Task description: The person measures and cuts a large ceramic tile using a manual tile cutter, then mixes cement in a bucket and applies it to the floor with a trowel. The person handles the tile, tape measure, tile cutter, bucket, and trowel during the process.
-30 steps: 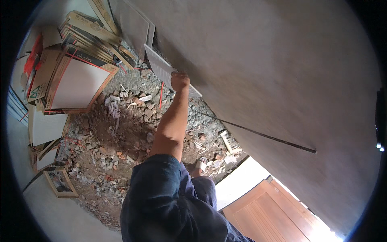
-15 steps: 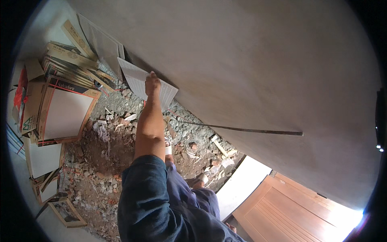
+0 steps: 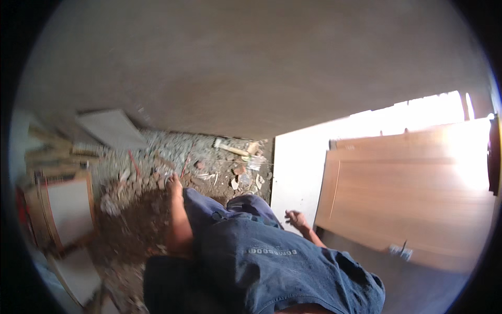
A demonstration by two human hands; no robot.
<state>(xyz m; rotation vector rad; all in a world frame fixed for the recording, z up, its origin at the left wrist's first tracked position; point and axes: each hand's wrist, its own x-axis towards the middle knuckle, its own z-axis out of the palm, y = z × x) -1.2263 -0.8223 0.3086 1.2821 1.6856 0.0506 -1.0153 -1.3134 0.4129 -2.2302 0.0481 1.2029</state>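
Note:
My left hand [image 3: 174,183] hangs low over the rubble, beside my left leg, apart from the tile. Its fingers are blurred, and nothing shows plainly in them. Out to the right of my body, my right hand [image 3: 296,219] is in front of a white panel [image 3: 297,175], fingers loosely bent and apart, holding nothing that I can see. A flat grey tile [image 3: 113,129] leans at the foot of the wall, beyond my left hand. A hammer [image 3: 232,149] with a pale wooden handle lies on the rubble near the wall.
Broken rubble [image 3: 125,220] covers the ground. Cardboard-boxed tiles [image 3: 70,212] stand at the left. A plain grey wall [image 3: 235,68] runs along the far side. At the right is a wooden door [image 3: 402,188] with a metal handle [image 3: 401,251], bright light behind it.
My left hand has let go of the tile and drawn back toward my body. The tile stays leaning by the wall. My view has swung right, bringing my right hand and more of the door in.

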